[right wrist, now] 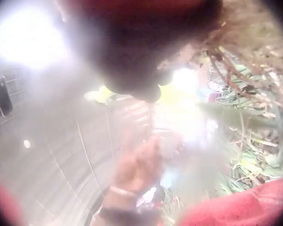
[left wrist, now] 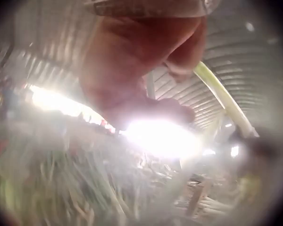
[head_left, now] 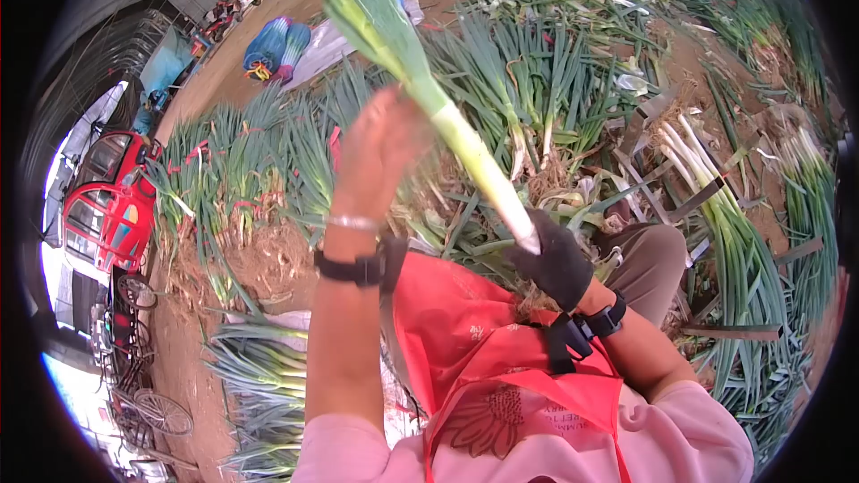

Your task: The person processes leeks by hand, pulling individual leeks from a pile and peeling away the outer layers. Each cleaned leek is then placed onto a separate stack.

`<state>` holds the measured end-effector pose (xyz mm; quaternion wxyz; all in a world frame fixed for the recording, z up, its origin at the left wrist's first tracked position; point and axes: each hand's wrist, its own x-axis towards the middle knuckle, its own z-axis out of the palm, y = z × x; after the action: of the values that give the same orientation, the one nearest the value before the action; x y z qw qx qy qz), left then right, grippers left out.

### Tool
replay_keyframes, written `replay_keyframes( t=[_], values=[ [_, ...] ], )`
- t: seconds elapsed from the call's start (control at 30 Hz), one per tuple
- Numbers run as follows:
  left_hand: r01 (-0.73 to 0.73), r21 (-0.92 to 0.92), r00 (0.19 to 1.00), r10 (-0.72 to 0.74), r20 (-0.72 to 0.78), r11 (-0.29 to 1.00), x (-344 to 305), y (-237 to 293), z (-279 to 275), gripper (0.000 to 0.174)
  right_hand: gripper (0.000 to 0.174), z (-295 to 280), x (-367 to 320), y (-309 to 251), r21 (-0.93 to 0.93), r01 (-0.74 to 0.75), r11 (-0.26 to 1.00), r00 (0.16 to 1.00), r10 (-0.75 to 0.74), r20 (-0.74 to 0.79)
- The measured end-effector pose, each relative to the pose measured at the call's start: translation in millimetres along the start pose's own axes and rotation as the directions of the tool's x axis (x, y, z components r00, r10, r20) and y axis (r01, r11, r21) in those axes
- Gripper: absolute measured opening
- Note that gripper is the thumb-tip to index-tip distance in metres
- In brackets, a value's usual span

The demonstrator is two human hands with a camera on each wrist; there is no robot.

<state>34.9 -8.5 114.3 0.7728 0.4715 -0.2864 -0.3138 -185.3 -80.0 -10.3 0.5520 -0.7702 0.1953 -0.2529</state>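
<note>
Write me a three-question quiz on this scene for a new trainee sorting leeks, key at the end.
1. Multiple choice: Which part of the raised leek does the black-gloved right hand grip?
A) The green leaf tips
B) The pale root end
C) The middle, where green meets white

2. True or false: The left hand is bare, with a bangle at its wrist.

3. Fill in the colour: The apron worn over the pink top is ____.

Key: 1. B; 2. True; 3. red
</note>
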Motion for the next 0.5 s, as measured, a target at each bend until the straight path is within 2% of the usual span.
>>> replay_keyframes(
  t=[0.03, 0.07, 0.1, 0.13, 0.17, 0.2, 0.23, 0.3, 0.33, 0.37, 0.5],
  values=[
    [0.003, 0.004, 1.000, -0.003, -0.010, 1.000, 8, 7, 6, 0.035, 0.054, 0, 0, -1, 0.006, -0.004, 1.000, 1.000, 0.004, 0.009],
    [-0.028, -0.055, 0.997, 0.032, 0.075, 0.998, 15, 11, 11, 0.033, 0.059, -4, 3, -2, -0.070, 0.149, 0.986, 0.982, -0.139, 0.130],
    [-0.051, -0.120, 0.984, 0.071, 0.161, 0.991, 17, 10, 14, 0.032, 0.063, -8, 7, -3, -0.127, 0.305, 0.944, 0.930, -0.266, 0.256],
    [-0.040, -0.121, 0.985, 0.059, 0.160, 0.992, 15, 6, 17, 0.032, 0.069, -13, 12, -4, -0.181, 0.294, 0.938, 0.941, -0.251, 0.227],
    [-0.088, -0.044, 0.993, 0.091, 0.078, 0.995, 14, 1, 21, 0.028, 0.069, -15, 16, -2, -0.202, 0.275, 0.940, 0.961, -0.272, 0.046],
    [-0.130, 0.037, 0.992, 0.130, 0.001, 0.991, 13, -5, 25, 0.025, 0.067, -21, 26, -14, -0.251, 0.323, 0.912, 0.939, -0.341, -0.032],
    [-0.116, 0.035, 0.993, 0.116, 0.003, 0.993, 11, -12, 29, 0.025, 0.065, -24, 36, -31, -0.302, 0.363, 0.882, 0.907, -0.409, -0.104],
    [-0.149, 0.060, 0.973, 0.157, -0.170, 0.987, 4, -24, 35, 0.022, 0.056, -17, 56, -47, -0.300, 0.344, 0.890, 0.887, -0.413, -0.206],
    [-0.141, 0.060, 0.974, 0.150, -0.169, 0.988, 1, -28, 39, 0.022, 0.037, -12, 65, -55, -0.234, 0.311, 0.921, 0.908, -0.360, -0.213],
    [-0.155, 0.057, 0.970, 0.163, -0.183, 0.986, -2, -32, 42, 0.023, 0.024, -8, 73, -65, -0.136, 0.190, 0.972, 0.977, -0.201, -0.072],
    [-0.170, 0.030, 0.970, 0.173, -0.171, 0.985, -6, -29, 41, 0.024, 0.015, 7, 72, -57, -0.028, 0.241, 0.970, 0.958, -0.243, -0.152]
  ],
)
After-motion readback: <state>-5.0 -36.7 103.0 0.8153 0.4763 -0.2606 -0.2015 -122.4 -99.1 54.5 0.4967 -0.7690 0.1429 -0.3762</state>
